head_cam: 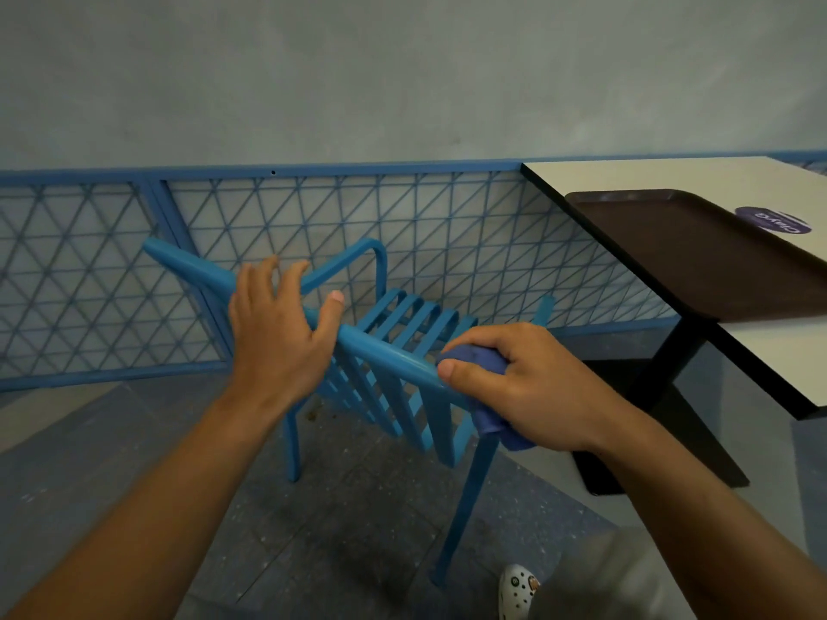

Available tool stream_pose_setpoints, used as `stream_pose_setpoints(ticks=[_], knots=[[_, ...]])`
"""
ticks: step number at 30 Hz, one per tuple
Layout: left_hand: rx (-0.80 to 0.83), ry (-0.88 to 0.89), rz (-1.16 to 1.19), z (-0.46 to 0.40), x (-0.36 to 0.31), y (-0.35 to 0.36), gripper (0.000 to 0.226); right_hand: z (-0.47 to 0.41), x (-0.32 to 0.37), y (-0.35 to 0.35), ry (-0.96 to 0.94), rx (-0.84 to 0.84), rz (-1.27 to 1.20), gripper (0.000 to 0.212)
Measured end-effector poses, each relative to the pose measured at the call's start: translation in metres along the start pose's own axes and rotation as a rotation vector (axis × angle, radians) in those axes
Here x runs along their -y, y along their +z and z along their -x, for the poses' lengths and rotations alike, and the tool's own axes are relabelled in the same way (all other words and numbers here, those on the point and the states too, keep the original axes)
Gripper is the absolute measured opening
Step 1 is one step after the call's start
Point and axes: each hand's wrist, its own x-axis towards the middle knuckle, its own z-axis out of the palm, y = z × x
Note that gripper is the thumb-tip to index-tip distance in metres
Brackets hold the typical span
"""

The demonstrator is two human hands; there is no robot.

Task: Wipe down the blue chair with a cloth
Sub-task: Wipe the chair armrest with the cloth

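A blue metal chair (pixel 405 322) with a slatted seat and back stands in front of me, seen from behind and above. My left hand (pixel 277 337) rests on the left part of its top rail, fingers spread and fairly straight, thumb over the rail. My right hand (pixel 514 387) grips a bunched blue cloth (pixel 490 422) wrapped around the right end of the top rail, near the corner where the rail meets the rear leg. Most of the cloth is hidden under my fingers.
A white table (pixel 671 176) on a black pedestal stands close on the right, carrying a dark brown tray (pixel 693 261). A blue mesh fence (pixel 447 226) runs behind the chair below a grey wall. The floor is grey tile. My white shoe (pixel 517 590) shows at the bottom.
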Motion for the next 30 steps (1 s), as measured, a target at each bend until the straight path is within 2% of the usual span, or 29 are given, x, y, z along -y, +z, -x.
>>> stream_pose_setpoints(ticks=[2,4,7,10,16,19,23,27,30], knots=[[0.091,-0.242,0.175,0.026,-0.021,-0.002,0.087,0.003,-0.011,-0.005,0.012,0.076,-0.157,0.014],[0.182,-0.387,0.366,0.046,-0.041,-0.007,0.107,0.006,-0.022,-0.006,-0.029,0.116,-0.195,0.015],[0.243,-0.446,0.499,0.056,-0.058,-0.004,0.119,0.010,-0.030,0.000,-0.071,0.089,-0.245,0.023],[0.240,-0.462,0.503,0.055,-0.070,0.001,0.124,0.011,-0.033,0.012,-0.102,0.006,-0.269,0.024],[0.169,-0.450,0.461,0.043,-0.064,-0.003,0.118,-0.001,-0.030,0.033,-0.122,-0.128,-0.319,0.018],[0.143,-0.450,0.438,0.028,-0.053,-0.006,0.113,-0.017,-0.025,0.046,-0.110,-0.143,-0.335,0.018],[0.103,-0.435,0.414,0.010,-0.031,-0.005,0.108,-0.039,-0.017,0.065,-0.120,-0.162,-0.341,0.019],[0.076,-0.406,0.422,0.002,-0.003,-0.002,0.100,-0.046,-0.001,0.086,-0.164,-0.282,-0.319,0.015],[0.073,-0.417,0.410,-0.006,0.020,-0.002,0.094,-0.051,0.012,0.103,-0.150,-0.284,-0.343,0.014]])
